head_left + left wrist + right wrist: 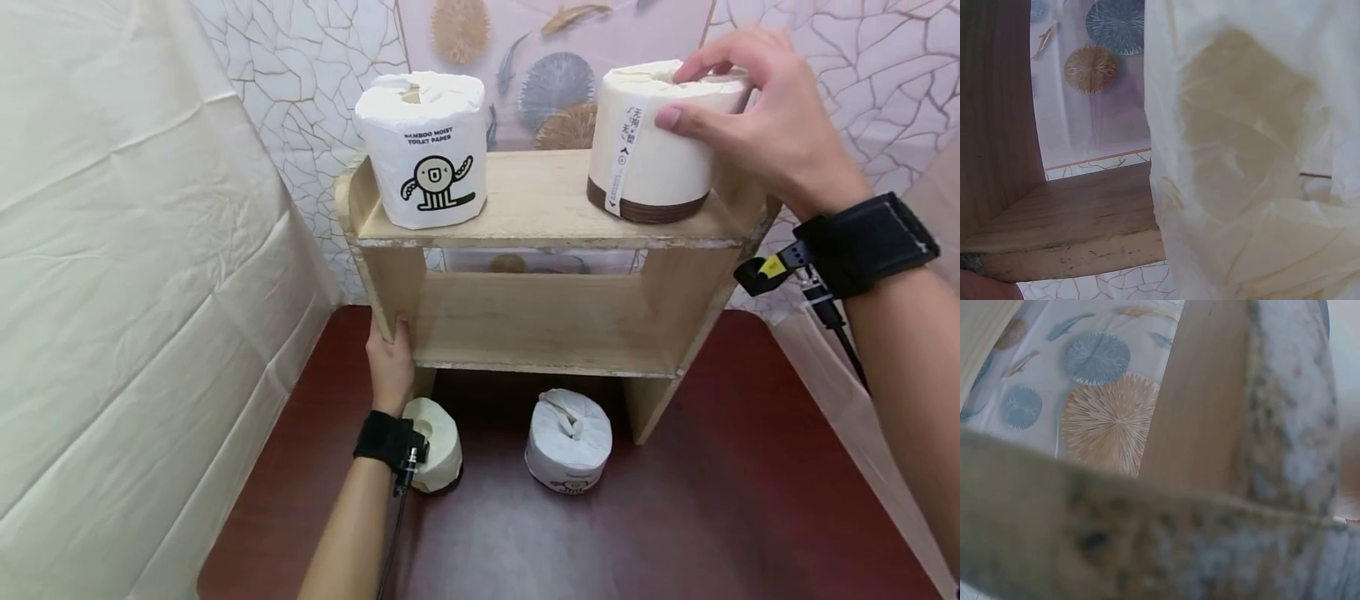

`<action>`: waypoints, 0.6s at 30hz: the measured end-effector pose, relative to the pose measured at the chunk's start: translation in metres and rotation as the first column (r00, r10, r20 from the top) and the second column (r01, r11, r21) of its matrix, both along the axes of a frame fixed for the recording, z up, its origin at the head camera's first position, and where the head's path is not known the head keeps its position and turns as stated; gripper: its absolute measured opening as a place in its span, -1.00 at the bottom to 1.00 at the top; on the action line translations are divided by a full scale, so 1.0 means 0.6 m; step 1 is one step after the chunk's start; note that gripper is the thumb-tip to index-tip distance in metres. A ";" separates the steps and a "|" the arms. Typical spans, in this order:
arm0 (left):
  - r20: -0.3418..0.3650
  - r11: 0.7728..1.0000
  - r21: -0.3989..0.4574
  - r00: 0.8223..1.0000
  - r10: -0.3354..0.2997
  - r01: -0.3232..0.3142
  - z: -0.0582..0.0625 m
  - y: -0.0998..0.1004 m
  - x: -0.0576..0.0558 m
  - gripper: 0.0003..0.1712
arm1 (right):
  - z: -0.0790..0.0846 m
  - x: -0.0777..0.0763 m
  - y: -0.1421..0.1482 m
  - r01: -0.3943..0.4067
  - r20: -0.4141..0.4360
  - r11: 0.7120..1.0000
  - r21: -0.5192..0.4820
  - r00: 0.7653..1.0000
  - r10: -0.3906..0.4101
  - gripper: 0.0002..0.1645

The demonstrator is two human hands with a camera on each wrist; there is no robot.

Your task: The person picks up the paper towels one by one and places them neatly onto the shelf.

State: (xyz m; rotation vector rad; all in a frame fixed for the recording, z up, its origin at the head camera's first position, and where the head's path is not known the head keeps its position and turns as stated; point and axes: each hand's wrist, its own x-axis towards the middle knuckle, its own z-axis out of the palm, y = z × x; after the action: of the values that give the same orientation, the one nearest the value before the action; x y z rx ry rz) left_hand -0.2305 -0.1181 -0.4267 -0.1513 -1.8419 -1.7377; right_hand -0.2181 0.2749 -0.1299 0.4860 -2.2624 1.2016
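My right hand (pixel 772 117) is over the cream toilet paper roll (pixel 660 158) with the brown base, at the top board's right end. Its thumb lies against the roll's front, and a forefinger reaches into the hollow on top. Low at the left, my left hand (pixel 390 358) grips the side panel of the wooden shelf (pixel 525 321), thumb on the inner face. At the top board's left end stands a white toilet paper roll (pixel 423 158) with a printed cartoon figure. Crumpled wrapping (pixel 1241 137) fills much of the left wrist view.
Under the shelf, on the dark red table (pixel 510 542), are a cream roll (pixel 438 446), partly behind my left wrist, and a white roll (pixel 570 442). Pale cloth (pixel 135 275) hangs at the left. A patterned backdrop (pixel 517 67) stands behind the shelf.
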 end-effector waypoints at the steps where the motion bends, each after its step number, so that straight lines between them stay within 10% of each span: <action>1: -0.002 1.000 0.000 1.000 -0.003 0.003 -0.007 -0.003 -0.006 -0.45 | -0.001 0.000 0.001 0.000 -0.004 1.000 0.005 1.000 0.000 -0.64; 18: 0.010 1.000 -0.006 1.000 0.018 -0.018 -0.022 -0.004 -0.022 -0.43 | -0.007 0.005 -0.004 0.032 -0.087 0.999 0.011 0.996 -0.031 -0.73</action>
State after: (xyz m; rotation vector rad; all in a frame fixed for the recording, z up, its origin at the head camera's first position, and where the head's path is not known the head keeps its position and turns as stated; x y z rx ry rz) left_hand -0.2439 -0.1207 -0.4398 -0.1277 -1.8499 -1.7241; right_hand -0.2149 0.2722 -0.1343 0.4961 -2.1972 1.1302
